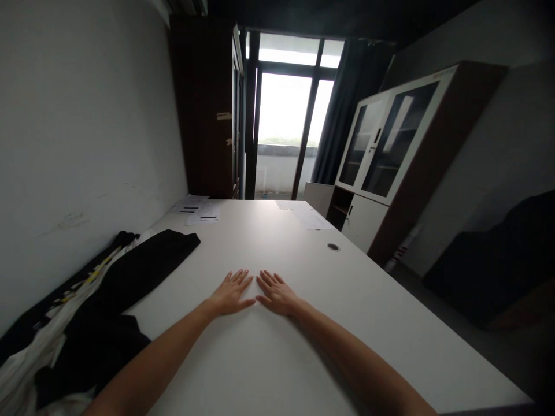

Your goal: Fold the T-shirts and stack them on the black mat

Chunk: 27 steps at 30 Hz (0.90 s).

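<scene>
My left hand lies palm down on the white table, fingers spread and holding nothing. Just to its right, my right hand rests flat on the same surface, also bare and open. The thumbs point toward each other with a small gap between them. Left of my left forearm a black garment is draped along the table, beside a heap of white cloth.
Printed papers lie at the far left of the table, other sheets at the far right. A cable grommet sits near the right edge. A white glass-door cabinet stands at right, a dark cabinet at back left.
</scene>
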Each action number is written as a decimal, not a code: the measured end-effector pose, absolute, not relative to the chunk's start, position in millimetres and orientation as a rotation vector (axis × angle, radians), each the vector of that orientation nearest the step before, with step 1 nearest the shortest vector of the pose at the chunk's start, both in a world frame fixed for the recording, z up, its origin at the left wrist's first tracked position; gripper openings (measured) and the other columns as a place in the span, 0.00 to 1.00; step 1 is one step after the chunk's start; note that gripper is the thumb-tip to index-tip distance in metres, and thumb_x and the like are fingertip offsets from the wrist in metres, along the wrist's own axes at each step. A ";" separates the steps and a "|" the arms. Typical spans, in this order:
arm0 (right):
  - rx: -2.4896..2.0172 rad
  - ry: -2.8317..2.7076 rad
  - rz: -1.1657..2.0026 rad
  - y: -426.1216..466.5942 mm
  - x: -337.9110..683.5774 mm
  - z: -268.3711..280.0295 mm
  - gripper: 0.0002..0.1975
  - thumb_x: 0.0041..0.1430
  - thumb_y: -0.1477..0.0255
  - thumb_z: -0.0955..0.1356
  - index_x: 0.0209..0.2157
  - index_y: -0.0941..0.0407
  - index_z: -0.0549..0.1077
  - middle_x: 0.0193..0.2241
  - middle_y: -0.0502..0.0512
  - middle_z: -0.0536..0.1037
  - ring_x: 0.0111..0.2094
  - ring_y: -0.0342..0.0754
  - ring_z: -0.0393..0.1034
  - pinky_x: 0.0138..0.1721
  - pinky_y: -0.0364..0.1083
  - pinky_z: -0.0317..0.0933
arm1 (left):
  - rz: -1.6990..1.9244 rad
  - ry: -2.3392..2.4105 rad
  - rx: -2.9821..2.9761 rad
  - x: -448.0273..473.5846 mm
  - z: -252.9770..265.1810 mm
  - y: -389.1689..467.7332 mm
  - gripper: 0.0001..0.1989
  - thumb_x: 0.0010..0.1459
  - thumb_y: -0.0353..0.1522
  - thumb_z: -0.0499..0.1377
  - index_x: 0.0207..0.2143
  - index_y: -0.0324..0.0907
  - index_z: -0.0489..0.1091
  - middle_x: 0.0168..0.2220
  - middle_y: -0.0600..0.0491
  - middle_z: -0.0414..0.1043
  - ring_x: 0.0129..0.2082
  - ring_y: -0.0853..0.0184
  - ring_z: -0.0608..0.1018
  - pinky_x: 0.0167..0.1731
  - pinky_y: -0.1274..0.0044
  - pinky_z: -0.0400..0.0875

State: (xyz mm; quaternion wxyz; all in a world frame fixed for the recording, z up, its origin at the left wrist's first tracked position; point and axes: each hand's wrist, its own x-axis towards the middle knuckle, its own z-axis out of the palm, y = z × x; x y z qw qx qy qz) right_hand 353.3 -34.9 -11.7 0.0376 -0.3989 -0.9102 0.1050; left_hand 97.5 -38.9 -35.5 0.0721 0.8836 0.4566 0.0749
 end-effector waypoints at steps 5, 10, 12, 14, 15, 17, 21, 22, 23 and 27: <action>-1.239 -2.793 0.274 -37.0 351.2 -9.6 0.43 0.70 0.44 0.54 0.74 0.57 0.46 0.73 0.63 0.42 0.74 0.57 0.35 0.72 0.60 0.31 | 0.233 1.378 2.646 98.1 -33.0 -40.0 0.45 0.63 0.63 0.43 0.74 0.49 0.46 0.75 0.47 0.39 0.75 0.52 0.44 0.70 0.56 0.36; -1.172 -2.812 0.205 -34.4 349.8 -9.0 0.42 0.70 0.45 0.55 0.74 0.57 0.47 0.73 0.62 0.44 0.74 0.57 0.35 0.72 0.59 0.28 | 0.198 1.389 2.633 98.9 -27.5 -42.0 0.46 0.63 0.63 0.42 0.74 0.47 0.47 0.75 0.46 0.39 0.74 0.51 0.44 0.70 0.56 0.36; -1.183 -2.819 0.263 -31.5 349.8 -10.5 0.43 0.69 0.44 0.55 0.74 0.57 0.46 0.73 0.62 0.43 0.74 0.57 0.35 0.72 0.59 0.31 | 0.193 1.385 2.637 98.6 -27.3 -41.2 0.46 0.63 0.63 0.43 0.74 0.47 0.47 0.75 0.46 0.39 0.74 0.51 0.44 0.70 0.56 0.36; -1.189 -2.816 0.307 -29.0 350.3 -11.9 0.44 0.68 0.43 0.55 0.74 0.56 0.46 0.73 0.61 0.42 0.74 0.57 0.35 0.72 0.59 0.32 | 0.202 1.382 2.643 97.9 -28.6 -39.6 0.46 0.63 0.63 0.44 0.74 0.48 0.47 0.75 0.47 0.39 0.74 0.51 0.45 0.70 0.56 0.36; -1.186 -2.813 0.317 -28.2 350.7 -12.4 0.44 0.68 0.43 0.55 0.74 0.56 0.46 0.73 0.60 0.42 0.74 0.58 0.34 0.72 0.59 0.32 | 0.209 1.381 2.647 97.4 -29.7 -38.7 0.45 0.63 0.62 0.44 0.74 0.48 0.46 0.75 0.47 0.40 0.74 0.51 0.45 0.70 0.56 0.37; -1.174 -2.807 0.328 -27.3 351.7 -12.6 0.44 0.68 0.42 0.55 0.74 0.55 0.46 0.73 0.60 0.42 0.74 0.58 0.34 0.72 0.59 0.31 | 0.219 1.377 2.653 96.5 -31.8 -37.0 0.46 0.63 0.62 0.45 0.74 0.49 0.46 0.75 0.47 0.40 0.74 0.51 0.44 0.70 0.56 0.36; -1.164 -2.800 0.331 -27.0 353.0 -12.5 0.45 0.68 0.42 0.55 0.74 0.56 0.46 0.73 0.61 0.42 0.74 0.57 0.35 0.72 0.59 0.31 | 0.220 1.367 2.660 95.6 -34.2 -35.1 0.46 0.63 0.62 0.45 0.74 0.48 0.45 0.75 0.47 0.39 0.74 0.52 0.44 0.70 0.57 0.36; -1.165 -2.798 0.332 -26.9 353.1 -12.6 0.45 0.68 0.42 0.55 0.74 0.56 0.46 0.73 0.61 0.42 0.74 0.57 0.35 0.72 0.59 0.31 | 0.220 1.367 2.661 95.6 -34.3 -35.0 0.46 0.63 0.62 0.45 0.74 0.48 0.45 0.75 0.47 0.39 0.74 0.52 0.44 0.70 0.57 0.36; -1.166 -2.795 0.331 -26.7 353.1 -12.9 0.45 0.68 0.42 0.55 0.74 0.57 0.47 0.73 0.61 0.42 0.74 0.57 0.35 0.72 0.59 0.31 | 0.221 1.369 2.661 95.6 -34.2 -35.0 0.46 0.63 0.62 0.45 0.74 0.48 0.45 0.75 0.47 0.39 0.74 0.52 0.44 0.70 0.57 0.36; -1.163 -2.795 0.316 -26.2 353.3 -13.9 0.45 0.68 0.42 0.55 0.74 0.57 0.48 0.73 0.61 0.42 0.74 0.56 0.35 0.72 0.58 0.31 | 0.225 1.372 2.665 95.5 -33.6 -35.3 0.45 0.63 0.62 0.45 0.74 0.48 0.46 0.75 0.47 0.40 0.74 0.52 0.44 0.70 0.57 0.37</action>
